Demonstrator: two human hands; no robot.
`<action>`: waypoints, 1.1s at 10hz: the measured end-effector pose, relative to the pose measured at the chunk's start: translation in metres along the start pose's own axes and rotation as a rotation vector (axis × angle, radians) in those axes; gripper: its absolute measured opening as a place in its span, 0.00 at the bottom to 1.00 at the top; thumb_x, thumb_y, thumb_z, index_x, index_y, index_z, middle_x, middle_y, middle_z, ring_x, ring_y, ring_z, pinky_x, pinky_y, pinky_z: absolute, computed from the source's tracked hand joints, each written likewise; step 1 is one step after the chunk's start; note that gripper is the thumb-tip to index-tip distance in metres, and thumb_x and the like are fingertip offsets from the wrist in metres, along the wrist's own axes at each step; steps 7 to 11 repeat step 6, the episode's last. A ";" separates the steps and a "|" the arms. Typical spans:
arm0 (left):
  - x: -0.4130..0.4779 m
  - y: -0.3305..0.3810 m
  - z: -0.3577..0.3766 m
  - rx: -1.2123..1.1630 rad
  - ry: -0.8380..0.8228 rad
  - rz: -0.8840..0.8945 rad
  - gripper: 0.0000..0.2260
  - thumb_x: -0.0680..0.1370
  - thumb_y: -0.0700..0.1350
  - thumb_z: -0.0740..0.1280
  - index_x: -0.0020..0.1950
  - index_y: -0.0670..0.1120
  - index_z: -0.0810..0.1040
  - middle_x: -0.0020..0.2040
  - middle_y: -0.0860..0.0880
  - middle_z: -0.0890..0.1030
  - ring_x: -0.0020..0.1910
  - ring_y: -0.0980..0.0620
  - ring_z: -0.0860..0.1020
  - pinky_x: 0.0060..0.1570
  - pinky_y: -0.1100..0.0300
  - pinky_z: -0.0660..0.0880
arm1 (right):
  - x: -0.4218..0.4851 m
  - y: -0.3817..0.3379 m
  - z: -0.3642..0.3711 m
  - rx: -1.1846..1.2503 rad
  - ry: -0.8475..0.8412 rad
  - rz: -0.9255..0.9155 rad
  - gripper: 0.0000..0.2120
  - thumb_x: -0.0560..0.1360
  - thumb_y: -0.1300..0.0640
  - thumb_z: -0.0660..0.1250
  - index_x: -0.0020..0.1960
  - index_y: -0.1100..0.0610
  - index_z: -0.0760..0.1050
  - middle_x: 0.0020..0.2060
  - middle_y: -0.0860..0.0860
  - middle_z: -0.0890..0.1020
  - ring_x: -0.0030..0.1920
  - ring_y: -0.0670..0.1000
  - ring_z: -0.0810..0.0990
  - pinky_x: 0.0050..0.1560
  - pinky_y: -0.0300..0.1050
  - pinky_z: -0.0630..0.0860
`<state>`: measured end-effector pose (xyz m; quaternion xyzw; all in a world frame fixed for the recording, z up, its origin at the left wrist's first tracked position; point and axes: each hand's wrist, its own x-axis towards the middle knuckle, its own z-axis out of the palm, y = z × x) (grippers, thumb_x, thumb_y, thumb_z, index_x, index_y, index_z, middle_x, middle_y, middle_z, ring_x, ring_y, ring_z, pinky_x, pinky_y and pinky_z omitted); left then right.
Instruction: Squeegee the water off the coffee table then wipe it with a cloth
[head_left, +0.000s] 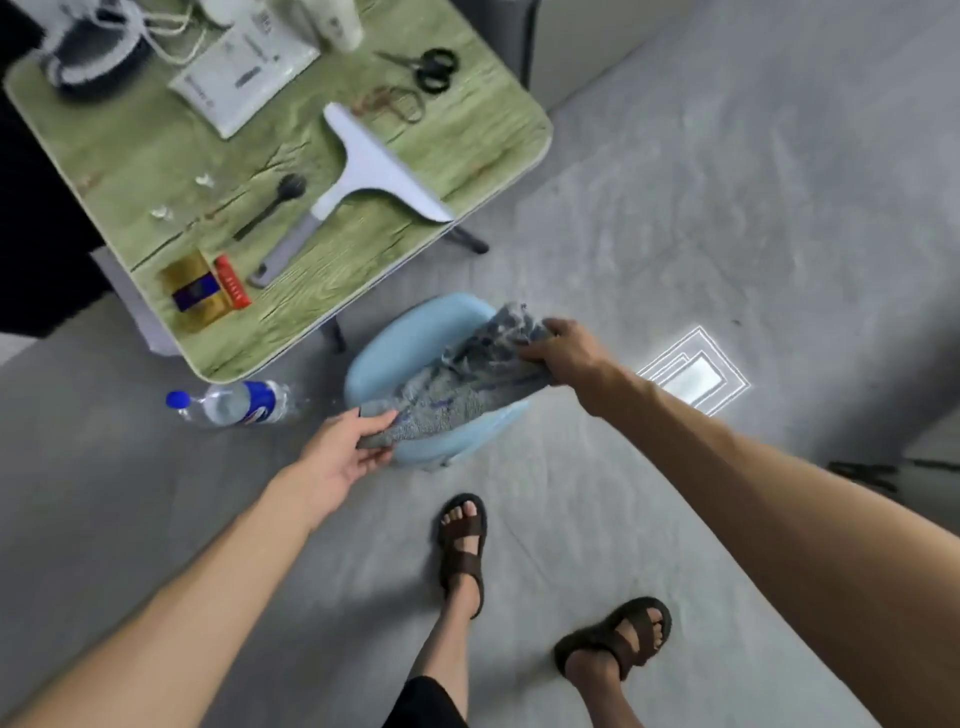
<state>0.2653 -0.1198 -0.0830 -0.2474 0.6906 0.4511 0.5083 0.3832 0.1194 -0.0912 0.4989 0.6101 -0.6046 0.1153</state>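
Two bare forearms are seen nearest the lens, both cut off at the lower corners. Between them two feet in brown sandals (464, 540) are planted on the grey floor (675, 208).

The left hand (345, 452) is closed on the near corner of a grey-blue cloth (467, 382), which is pinched between thumb and fingers. The right hand (563, 353) is curled round the far, bunched end of the same cloth, and its fingertips are hidden in the folds. The cloth is spread between the two hands across a pale blue stool (410, 338), much of whose seat is covered by it. Whether the cloth rests on the seat or is lifted clear cannot be told.

The squeegee (358, 176) is laid on the green wood-grain table (130, 171), well apart from both hands. Its handle is pointed toward the near edge, and one blade end reaches the table's right edge. A black brush (272, 205) is laid beside the handle. A gold box (195, 291) and a red box (232, 280) are set side by side near the front corner.

Farther back, black scissors (431, 67) and a white packet (244, 78) are blurred, and the packet's print cannot be read. Whether the tabletop is wet cannot be judged. A plastic bottle (234, 405) with a blue cap lies on its side on the floor, near the left hand.
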 end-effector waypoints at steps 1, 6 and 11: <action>0.034 0.002 -0.026 -0.084 0.019 0.032 0.05 0.74 0.38 0.70 0.46 0.48 0.80 0.38 0.51 0.84 0.30 0.55 0.80 0.26 0.67 0.77 | 0.038 -0.011 0.030 -0.018 -0.019 -0.071 0.07 0.71 0.64 0.72 0.38 0.55 0.75 0.29 0.47 0.77 0.28 0.43 0.75 0.26 0.34 0.70; 0.139 -0.049 -0.007 0.855 0.356 0.012 0.19 0.70 0.49 0.68 0.58 0.42 0.75 0.53 0.40 0.81 0.50 0.41 0.81 0.50 0.52 0.78 | 0.098 0.091 0.066 -0.352 0.152 -0.015 0.22 0.75 0.55 0.67 0.67 0.60 0.71 0.59 0.62 0.76 0.58 0.61 0.75 0.55 0.46 0.70; 0.139 -0.049 -0.007 0.855 0.356 0.012 0.19 0.70 0.49 0.68 0.58 0.42 0.75 0.53 0.40 0.81 0.50 0.41 0.81 0.50 0.52 0.78 | 0.098 0.091 0.066 -0.352 0.152 -0.015 0.22 0.75 0.55 0.67 0.67 0.60 0.71 0.59 0.62 0.76 0.58 0.61 0.75 0.55 0.46 0.70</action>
